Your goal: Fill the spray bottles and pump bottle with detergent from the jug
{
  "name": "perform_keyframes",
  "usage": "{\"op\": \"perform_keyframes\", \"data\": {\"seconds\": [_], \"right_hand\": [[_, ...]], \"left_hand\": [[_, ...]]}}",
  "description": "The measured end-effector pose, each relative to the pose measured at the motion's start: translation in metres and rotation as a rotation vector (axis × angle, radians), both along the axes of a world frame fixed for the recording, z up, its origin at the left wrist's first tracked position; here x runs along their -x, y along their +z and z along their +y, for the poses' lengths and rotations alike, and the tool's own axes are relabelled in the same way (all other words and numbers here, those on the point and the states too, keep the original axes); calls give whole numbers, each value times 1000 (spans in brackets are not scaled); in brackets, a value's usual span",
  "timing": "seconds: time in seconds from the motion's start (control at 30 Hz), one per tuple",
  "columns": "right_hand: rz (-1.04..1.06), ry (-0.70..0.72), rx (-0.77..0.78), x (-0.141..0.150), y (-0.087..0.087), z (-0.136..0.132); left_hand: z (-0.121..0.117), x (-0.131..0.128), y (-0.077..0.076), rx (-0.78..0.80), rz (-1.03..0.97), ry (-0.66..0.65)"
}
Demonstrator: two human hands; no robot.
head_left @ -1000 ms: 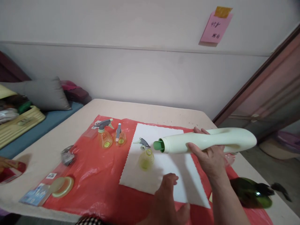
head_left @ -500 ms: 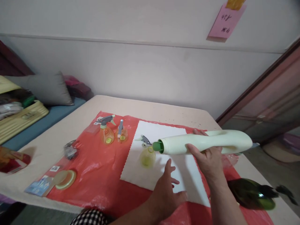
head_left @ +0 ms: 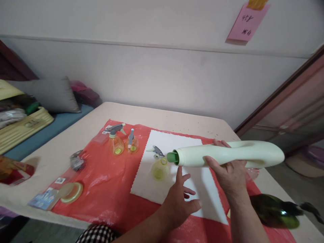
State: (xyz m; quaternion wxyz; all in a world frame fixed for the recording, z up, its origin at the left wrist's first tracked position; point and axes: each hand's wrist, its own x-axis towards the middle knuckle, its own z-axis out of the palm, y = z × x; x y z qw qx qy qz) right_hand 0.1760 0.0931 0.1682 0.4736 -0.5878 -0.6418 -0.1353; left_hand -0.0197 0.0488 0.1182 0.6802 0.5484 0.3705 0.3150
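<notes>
My right hand is wrapped round a long pale-green detergent bottle, tilted nearly level with its green spout pointing left. Below that mouth my left hand is open, fingers spread, with the index fingertip close to the bottle's rim; whether they touch I cannot tell. A round yellow-tinted spray bottle body stands uncapped on a white sheet, just left of the spout. Its grey trigger head lies behind it.
Two orange-tinted spray bottles, one upright and one beside it, stand on the red plastic sheet. A dark green pump bottle lies at the right. A round lid, a clear plastic item and a red packet are at the left.
The detergent bottle and my right hand have shifted slightly right. My left index finger has risen closer to the bottle's mouth. The whole view has shifted a little.
</notes>
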Motion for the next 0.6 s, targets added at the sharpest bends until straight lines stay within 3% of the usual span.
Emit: {"op": "perform_keyframes", "data": {"seconds": [0.6], "right_hand": [[-94, -3, -9, 8, 8, -3]], "left_hand": [[1, -1, -2, 62, -46, 25]]}}
